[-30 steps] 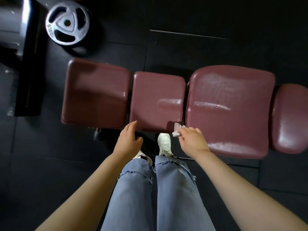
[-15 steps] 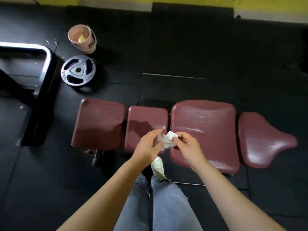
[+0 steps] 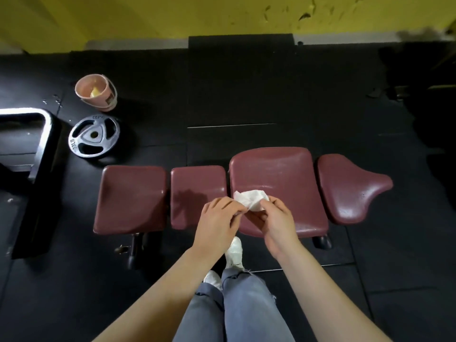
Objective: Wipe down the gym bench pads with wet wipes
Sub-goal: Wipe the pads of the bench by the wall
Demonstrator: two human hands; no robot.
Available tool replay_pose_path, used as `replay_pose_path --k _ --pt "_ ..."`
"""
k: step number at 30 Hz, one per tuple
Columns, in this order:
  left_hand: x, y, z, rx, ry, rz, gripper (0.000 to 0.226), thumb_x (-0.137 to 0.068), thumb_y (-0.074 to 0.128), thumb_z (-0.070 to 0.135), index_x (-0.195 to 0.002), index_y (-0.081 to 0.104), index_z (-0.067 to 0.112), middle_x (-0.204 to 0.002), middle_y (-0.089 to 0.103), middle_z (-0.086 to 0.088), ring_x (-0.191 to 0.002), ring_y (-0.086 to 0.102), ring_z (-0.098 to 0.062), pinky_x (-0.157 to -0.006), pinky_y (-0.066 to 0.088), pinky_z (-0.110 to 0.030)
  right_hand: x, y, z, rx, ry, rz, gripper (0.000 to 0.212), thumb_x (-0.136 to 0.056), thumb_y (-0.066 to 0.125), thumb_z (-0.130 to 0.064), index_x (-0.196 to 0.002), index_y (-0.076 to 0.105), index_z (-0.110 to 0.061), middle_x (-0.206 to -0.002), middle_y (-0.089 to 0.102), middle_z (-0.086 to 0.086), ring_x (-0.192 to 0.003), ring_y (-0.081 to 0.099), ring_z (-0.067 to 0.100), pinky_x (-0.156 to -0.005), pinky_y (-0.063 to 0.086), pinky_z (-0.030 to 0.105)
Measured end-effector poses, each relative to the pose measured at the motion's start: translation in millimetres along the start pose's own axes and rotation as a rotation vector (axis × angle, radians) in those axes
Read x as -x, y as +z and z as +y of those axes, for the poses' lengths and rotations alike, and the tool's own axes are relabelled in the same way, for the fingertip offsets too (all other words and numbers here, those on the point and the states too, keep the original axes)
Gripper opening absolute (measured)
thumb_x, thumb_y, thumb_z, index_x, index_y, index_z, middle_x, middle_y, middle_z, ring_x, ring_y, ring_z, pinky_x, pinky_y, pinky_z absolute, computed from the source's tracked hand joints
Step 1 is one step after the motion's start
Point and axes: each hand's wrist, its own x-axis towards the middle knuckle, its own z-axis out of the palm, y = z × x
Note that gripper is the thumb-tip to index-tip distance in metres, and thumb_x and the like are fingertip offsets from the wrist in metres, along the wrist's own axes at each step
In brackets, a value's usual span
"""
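Observation:
A gym bench with several maroon pads lies across the floor: a left pad (image 3: 130, 197), a narrow pad (image 3: 197, 186), a large pad (image 3: 283, 174) and a contoured right pad (image 3: 350, 188). Above the gap between the narrow and large pads I hold a crumpled white wet wipe (image 3: 251, 199) in both hands. My left hand (image 3: 219, 223) pinches its left edge and my right hand (image 3: 276, 218) grips its right side. The wipe is lifted off the pads. The large and right pads show shiny streaks.
A pink bucket (image 3: 97, 93) stands at the back left, with a grey weight plate (image 3: 93, 135) beside it. A black machine frame (image 3: 37, 169) fills the left side. A yellow wall (image 3: 222, 16) runs behind. My legs and white shoes (image 3: 234, 250) stand before the bench.
My right hand lifted the wipe off the pad's front edge and my left hand came over to grasp it. My view rose, showing the bucket and the wall. The wipe is now more spread.

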Motion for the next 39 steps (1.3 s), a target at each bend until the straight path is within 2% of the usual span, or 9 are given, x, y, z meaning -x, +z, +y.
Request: replay_pose_path --k 3,7,11,14,19,25,28,32,39 --pt "2.9 6.8 7.8 0.058 -0.019 -0.093 0.035 -0.088 0.059 0.007 -0.11 0.07 0.032 -0.112 0.062 0.015 -0.112 0.052 -0.011 -0.099 0.039 -0.031 6.6 -18.6 -9.0 -0.112 -0.012 0.023 0.01 -0.092 0.053 0.002 -0.099 0.057 -0.003 -0.101 0.068 0.026 -0.087 0.069 0.031 -0.087 0.058 0.043" --pt "-6.2 19.7 24.6 0.256 -0.175 -0.076 0.024 -0.091 0.058 0.012 -0.098 0.067 0.033 -0.097 0.061 0.013 -0.096 0.055 -0.007 -0.092 0.045 -0.029 2.6 -56.6 -20.4 -0.081 -0.06 0.019 0.016 -0.092 0.048 0.006 -0.096 0.058 -0.006 -0.099 0.07 0.017 -0.084 0.071 0.023 -0.073 0.059 0.033" --pt "-35.4 40.6 56.4 0.52 -0.388 -0.176 0.023 -0.096 0.061 0.028 -0.119 0.06 0.029 -0.115 0.062 0.018 -0.11 0.056 -0.002 -0.098 0.042 -0.02 -9.9 -88.5 -37.5 -0.036 -0.062 -0.036 0.024 -0.088 0.046 0.01 -0.093 0.063 -0.006 -0.091 0.07 0.014 -0.084 0.069 0.023 -0.073 0.057 0.031" --pt "-61.2 62.2 80.3 0.529 -0.333 -0.311 0.035 -0.094 0.064 0.032 -0.128 0.059 0.027 -0.123 0.061 0.021 -0.114 0.053 0.009 -0.098 0.039 -0.012 -24.0 -111.5 -53.2 -0.068 -0.047 -0.081 0.019 -0.09 0.049 0.005 -0.097 0.063 -0.005 -0.094 0.071 0.017 -0.086 0.069 0.025 -0.074 0.056 0.03" --pt "-101.1 102.1 112.0 0.424 -0.335 -0.317 0.014 -0.087 0.069 0.022 -0.097 0.062 0.029 -0.095 0.065 0.019 -0.087 0.055 0.006 -0.075 0.038 -0.011 -59.1 -152.6 -72.9 -0.002 -0.074 -0.089 0.016 -0.092 0.066 -0.014 -0.104 0.063 -0.005 -0.104 0.072 0.019 -0.096 0.07 0.026 -0.089 0.056 0.036" --pt "-135.3 142.5 120.6 0.461 -0.386 -0.345 0.016 -0.084 0.072 0.017 -0.088 0.059 0.025 -0.081 0.06 0.017 -0.069 0.048 0.002 -0.063 0.037 -0.011 -111.7 -186.3 -88.0 0.344 -0.109 -0.086 0.014 -0.087 0.069 -0.004 -0.098 0.069 -0.01 -0.092 0.072 0.005 -0.085 0.067 0.015 -0.084 0.056 0.032" --pt "-150.0 158.4 107.0 0.451 -0.431 -0.476 0.029 -0.083 0.066 0.009 -0.102 0.059 0.03 -0.099 0.062 0.015 -0.086 0.054 0.0 -0.069 0.038 -0.008 -141.0 -194.5 -88.5 0.442 -0.111 -0.04 0.004 -0.085 0.07 -0.007 -0.085 0.068 -0.01 -0.083 0.071 0.005 -0.075 0.066 0.015 -0.073 0.055 0.029" --pt "-166.7 175.7 69.3 0.327 -0.488 -0.486 0.041 -0.087 0.061 0.007 -0.125 0.057 0.024 -0.125 0.057 0.007 -0.116 0.052 -0.007 -0.098 0.037 -0.016 -188.8 -201.5 -83.9 0.516 -0.069 0.042 0.022 -0.083 0.073 -0.019 -0.068 0.059 -0.013 -0.068 0.056 0.002 -0.065 0.05 0.013 -0.064 0.04 0.03" --pt "-191.9 188.7 -10.3 0.104 -0.586 -0.5 0.048 -0.094 0.056 0.017 -0.141 0.047 0.022 -0.148 0.041 -0.001 -0.134 0.042 -0.028 -0.11 0.036 -0.04 -298.1 -187.4 -83.6 0.715 -0.205 0.173 0.009 -0.089 0.064 -0.023 -0.089 0.064 -0.014 -0.078 0.065 0.001 -0.07 0.056 0.017 -0.061 0.039 0.028"
